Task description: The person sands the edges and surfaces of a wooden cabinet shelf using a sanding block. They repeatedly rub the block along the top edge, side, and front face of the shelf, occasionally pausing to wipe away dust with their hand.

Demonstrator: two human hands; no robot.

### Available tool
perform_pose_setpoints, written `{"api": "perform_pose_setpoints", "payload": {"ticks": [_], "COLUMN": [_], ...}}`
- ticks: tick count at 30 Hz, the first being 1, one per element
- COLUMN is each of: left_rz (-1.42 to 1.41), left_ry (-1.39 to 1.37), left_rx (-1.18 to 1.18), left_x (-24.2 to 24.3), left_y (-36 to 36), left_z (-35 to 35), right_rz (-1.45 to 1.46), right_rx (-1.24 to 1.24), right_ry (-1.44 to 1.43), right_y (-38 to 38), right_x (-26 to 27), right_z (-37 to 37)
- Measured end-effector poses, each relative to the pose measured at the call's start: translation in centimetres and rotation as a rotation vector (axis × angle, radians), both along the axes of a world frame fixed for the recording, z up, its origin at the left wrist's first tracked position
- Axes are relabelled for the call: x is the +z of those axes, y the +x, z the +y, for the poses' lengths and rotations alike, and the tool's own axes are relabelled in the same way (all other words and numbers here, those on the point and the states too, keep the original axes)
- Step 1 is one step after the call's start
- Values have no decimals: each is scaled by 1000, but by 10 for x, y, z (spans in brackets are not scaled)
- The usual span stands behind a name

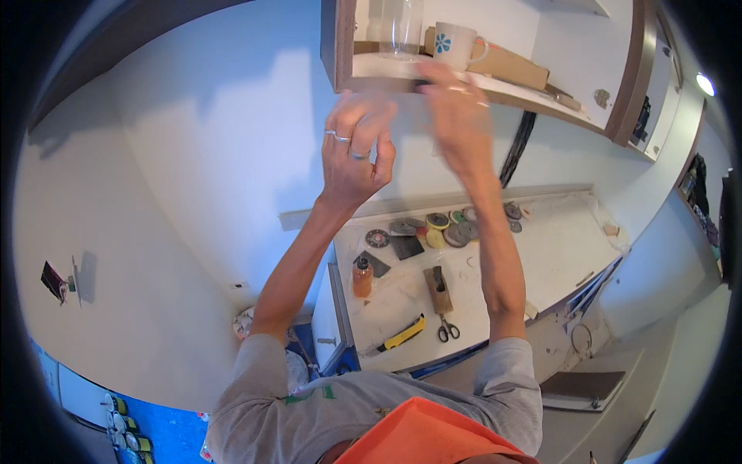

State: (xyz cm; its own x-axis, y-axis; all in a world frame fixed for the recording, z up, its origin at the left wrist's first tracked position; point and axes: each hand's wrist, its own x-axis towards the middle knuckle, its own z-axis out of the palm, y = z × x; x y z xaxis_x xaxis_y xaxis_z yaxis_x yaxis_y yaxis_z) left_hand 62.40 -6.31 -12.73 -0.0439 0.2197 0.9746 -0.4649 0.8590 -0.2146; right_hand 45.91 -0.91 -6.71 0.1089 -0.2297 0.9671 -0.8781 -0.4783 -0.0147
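Note:
Both arms reach up toward an open wall cabinet. My left hand, with rings on its fingers, is bent loosely just below the cabinet's lower edge; its fingertips are blurred. To its right, my right hand is raised over the shelf edge and blurred by motion, so whether it holds anything cannot be told. Right behind its fingertips stands a white mug with a blue flower. A clear glass vessel stands left of the mug, and a long cardboard box lies behind it.
Below, a white worktop bears abrasive discs, a bottle of orange liquid, a wooden hand plane, scissors and a yellow utility knife. A black cable bundle runs down the wall. Paint cans stand lower left.

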Motion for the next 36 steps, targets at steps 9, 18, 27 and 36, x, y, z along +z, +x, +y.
{"api": "perform_pose_setpoints", "payload": {"ticks": [9,18,27,36], "left_rz": [-312,-115,81,442], "left_ry": [148,668,457,525], "left_rx": [544,-521,-616,-460], "left_x": [46,-33,-98,-76], "left_y": [9,24,-6,5], "left_z": [29,70,58,23], "right_rz": [-487,-555,-975,-432], "right_rx": [452,1196,1262,822], "right_ry": [-76,552,719,450], "right_y": [-62,-2,60,37], "right_x": [-61,-74,-99,-77], "right_z": [16,30,-14,4]}}
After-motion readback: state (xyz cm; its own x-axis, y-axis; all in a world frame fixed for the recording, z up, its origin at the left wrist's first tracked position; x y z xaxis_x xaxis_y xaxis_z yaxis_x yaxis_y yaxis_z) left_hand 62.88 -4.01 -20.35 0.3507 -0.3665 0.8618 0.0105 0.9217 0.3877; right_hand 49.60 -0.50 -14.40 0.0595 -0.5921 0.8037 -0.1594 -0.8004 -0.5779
